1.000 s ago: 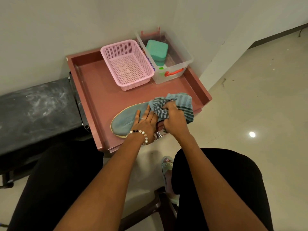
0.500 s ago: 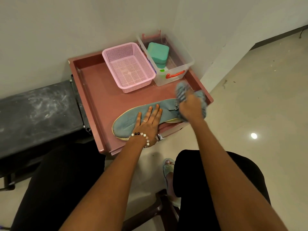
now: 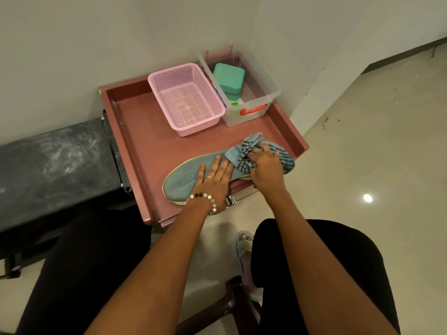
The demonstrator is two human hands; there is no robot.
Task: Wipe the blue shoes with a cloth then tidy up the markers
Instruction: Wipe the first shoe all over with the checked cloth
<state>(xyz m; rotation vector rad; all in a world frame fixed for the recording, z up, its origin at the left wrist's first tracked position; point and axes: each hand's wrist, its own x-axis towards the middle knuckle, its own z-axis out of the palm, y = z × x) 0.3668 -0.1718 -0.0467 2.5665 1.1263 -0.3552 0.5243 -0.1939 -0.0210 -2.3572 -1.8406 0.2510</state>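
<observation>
Shoe (image 3: 191, 177) sits under flat left hand (image 3: 212, 182); right hand (image 3: 264, 165) grips cloth (image 3: 285, 158) at its far end (near tabletop (image 3: 145, 141) edge). Hard wiping could shove shoe off.

Reddish-brown tray table (image 3: 135, 131) with raised rim, set in a wall corner. At its 12 o'clock, an empty pink perforated basket (image 3: 186, 97); just beside it at 1 o'clock, a clear plastic box (image 3: 254, 112) with an orange handle, containing a teal block (image 3: 228, 79). At the table's 9 o'clock, a dark scuffed bench (image 3: 48, 160). Glossy beige floor (image 3: 362, 153) at 3 o'clock.
</observation>
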